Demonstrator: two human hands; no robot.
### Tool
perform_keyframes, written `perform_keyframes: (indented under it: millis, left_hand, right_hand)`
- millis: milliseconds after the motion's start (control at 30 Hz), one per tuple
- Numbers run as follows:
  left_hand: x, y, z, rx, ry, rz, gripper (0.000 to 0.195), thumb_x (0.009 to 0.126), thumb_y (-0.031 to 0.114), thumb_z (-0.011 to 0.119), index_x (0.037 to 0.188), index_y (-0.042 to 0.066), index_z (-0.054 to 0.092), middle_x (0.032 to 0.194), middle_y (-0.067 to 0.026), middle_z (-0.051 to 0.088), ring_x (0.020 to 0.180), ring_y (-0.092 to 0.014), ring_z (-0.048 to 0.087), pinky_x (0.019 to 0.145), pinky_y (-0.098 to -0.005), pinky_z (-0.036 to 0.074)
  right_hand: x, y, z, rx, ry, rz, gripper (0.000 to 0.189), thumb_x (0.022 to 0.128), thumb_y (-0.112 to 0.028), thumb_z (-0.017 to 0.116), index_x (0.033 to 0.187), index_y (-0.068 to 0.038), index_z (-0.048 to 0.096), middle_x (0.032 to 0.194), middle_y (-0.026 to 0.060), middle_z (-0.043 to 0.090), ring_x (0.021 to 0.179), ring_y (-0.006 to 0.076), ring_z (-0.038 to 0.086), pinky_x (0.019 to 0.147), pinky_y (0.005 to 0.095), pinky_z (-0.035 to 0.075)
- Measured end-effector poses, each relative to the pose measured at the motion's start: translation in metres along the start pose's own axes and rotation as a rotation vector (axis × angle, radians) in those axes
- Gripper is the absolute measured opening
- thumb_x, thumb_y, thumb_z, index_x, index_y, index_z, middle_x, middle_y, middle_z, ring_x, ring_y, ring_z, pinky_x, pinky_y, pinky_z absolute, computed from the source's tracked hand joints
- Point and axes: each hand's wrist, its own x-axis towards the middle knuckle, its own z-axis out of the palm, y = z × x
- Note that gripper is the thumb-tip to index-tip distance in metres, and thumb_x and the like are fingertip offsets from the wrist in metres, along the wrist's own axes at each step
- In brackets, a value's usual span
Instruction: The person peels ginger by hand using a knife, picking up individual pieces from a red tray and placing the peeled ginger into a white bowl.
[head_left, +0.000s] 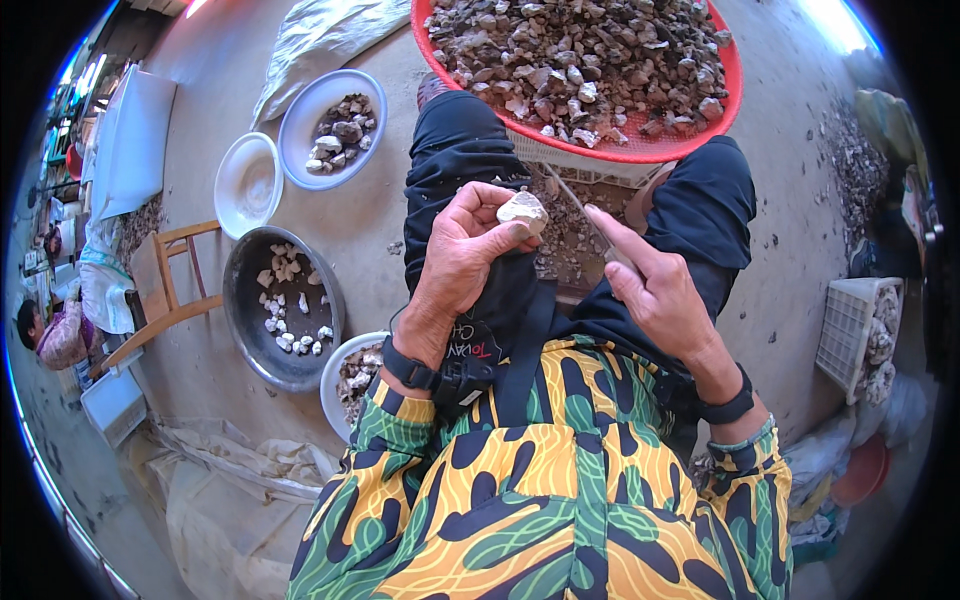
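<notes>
Between the thumb and fingers of my left hand (472, 244) is a whitish, partly peeled lump (523, 211), perhaps a dried root or tuber. My right hand (660, 289) grips a knife (577, 201) by its handle, the forefinger laid along the thin blade. The blade points up and away, apart from the lump. Beyond my knees stands a round red plastic basket (637, 146) heaped with rough grey-brown lumps (577, 67). It rests on a pale plastic crate (592, 161). Dark scraps (562, 247) litter the ground between my legs.
At left stand a white basin (250, 211), a blue-rimmed basin (298, 112) with dark lumps, a black tub (244, 330) with pale pieces and another filled bowl (328, 386). A wooden chair (176, 262) and a person (64, 337) are farther left. A filled crate (844, 330) lies right.
</notes>
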Motion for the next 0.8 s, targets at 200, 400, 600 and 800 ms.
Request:
perform_keyframes:
  millis: [200,400,600,800]
  left_hand:
    - [-0.001,0.002,0.0,-0.022,0.004,0.024,0.033,0.089,0.009,0.066,0.115,-0.001,0.05,0.105,-0.014,0.064,0.088,-0.021,0.065,0.079,-0.0333,0.054]
    - [-0.001,0.003,0.003,-0.02,0.034,-0.004,0.035,0.088,0.008,0.066,0.118,-0.003,0.052,0.107,-0.0146,0.064,0.091,-0.021,0.066,0.08,-0.0329,0.054]
    - [0.001,-0.004,0.006,0.035,0.041,0.025,0.035,0.085,0.003,0.069,0.115,-0.003,0.053,0.108,-0.0142,0.064,0.096,-0.021,0.065,0.086,-0.0343,0.055]
    - [0.002,-0.008,0.004,0.064,0.032,0.047,0.034,0.082,0.0,0.071,0.111,-0.003,0.052,0.106,-0.0136,0.064,0.097,-0.02,0.064,0.087,-0.035,0.055]
  right_hand:
    - [-0.016,0.013,0.001,-0.47,-0.055,-0.24,0.063,0.08,-0.007,0.065,0.14,-0.017,0.048,0.07,0.0089,0.057,0.061,0.0262,0.059,0.054,0.0377,0.048]
    - [-0.021,0.02,0.002,-0.498,0.009,-0.254,0.064,0.08,-0.009,0.066,0.14,-0.019,0.047,0.065,0.0071,0.052,0.055,0.0248,0.055,0.049,0.0368,0.046]
    - [-0.028,0.017,-0.002,-0.517,-0.024,-0.17,0.062,0.082,-0.01,0.064,0.14,-0.019,0.047,0.066,0.008,0.053,0.056,0.0256,0.056,0.05,0.0379,0.046]
    - [-0.034,0.01,-0.004,-0.54,-0.026,-0.136,0.061,0.083,-0.012,0.063,0.14,-0.019,0.047,0.066,0.0087,0.054,0.056,0.0264,0.056,0.05,0.0383,0.046]
